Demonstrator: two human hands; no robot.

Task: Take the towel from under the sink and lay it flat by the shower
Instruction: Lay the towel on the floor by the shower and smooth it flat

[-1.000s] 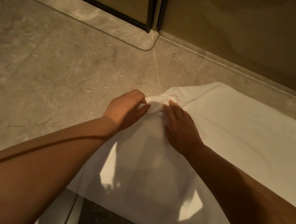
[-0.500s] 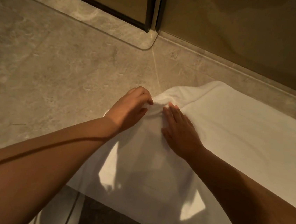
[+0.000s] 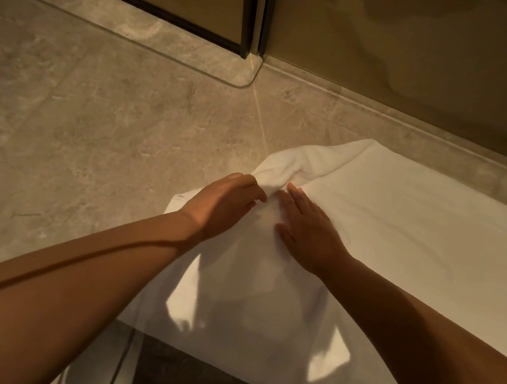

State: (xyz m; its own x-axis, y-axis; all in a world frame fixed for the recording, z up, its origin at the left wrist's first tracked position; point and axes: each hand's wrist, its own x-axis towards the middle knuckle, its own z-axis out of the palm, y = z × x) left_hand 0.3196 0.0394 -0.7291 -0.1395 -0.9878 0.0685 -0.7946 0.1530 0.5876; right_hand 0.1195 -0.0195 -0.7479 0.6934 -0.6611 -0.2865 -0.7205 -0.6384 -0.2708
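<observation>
Obs. — white towel [image 3: 397, 238] lies spread on the stone-tile floor [image 3: 94, 144], in the right half of the view. Its far edge runs along the low stone ledge [image 3: 379, 111] at the base of the right-hand wall. It is near, but not touching, the dark-framed glass panel [image 3: 252, 13] that meets the floor at upper centre.

Most of the cloth lies smooth. The far-left corner does not: it is bunched into a raised ridge with soft folds, just ahead of both hands.

Left hand [image 3: 226, 201]: knuckles up, fingers curled together over the bunched edge of the towel, pinching cloth at the fingertips. The thumb side is hidden under the hand; I cannot tell how the thumb sits.

Right hand [image 3: 311, 229]: palm down on the towel just beside the left hand, fingers straight and close together, the thumb set out to the side. It presses flat and grips nothing.

Both forearms are bare and reach in from the near edge. Their shadows fall across the near part of the towel, with bright patches between them.

A darker floor strip [image 3: 194, 382] shows at the near edge — the towel's near hem overlaps it.
</observation>
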